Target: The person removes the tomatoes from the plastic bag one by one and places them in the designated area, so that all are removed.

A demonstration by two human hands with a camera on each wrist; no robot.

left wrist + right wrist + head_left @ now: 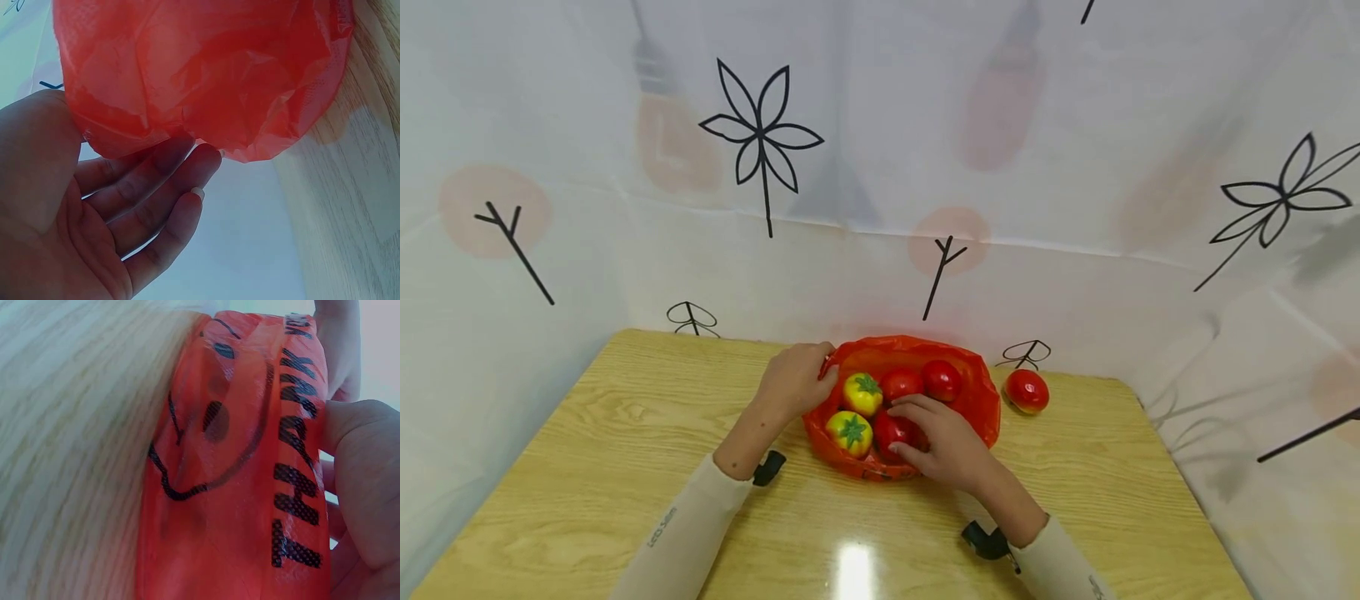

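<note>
A red plastic bag [988, 408] lies with its mouth spread wide on the table. My left hand [793, 379] grips its left rim; in the left wrist view, that hand's curled fingers [147, 215] lie against the red film. Reaching over the right side, my right hand [947, 437] holds a round red fruit [891, 432] inside the bag between thumb and fingers. Around it in the bag sit two yellow fruits with green leafy tops, one farther back [861, 393] and one nearer [848, 432], and two more red fruits [942, 380].
Another red fruit [1026, 392], yellowish underneath, stands on the wooden table [625, 433] to the right of the bag. A white patterned cloth [880, 167] hangs behind the table. Black lettering [297, 487] and a printed smile mark the bag's near side.
</note>
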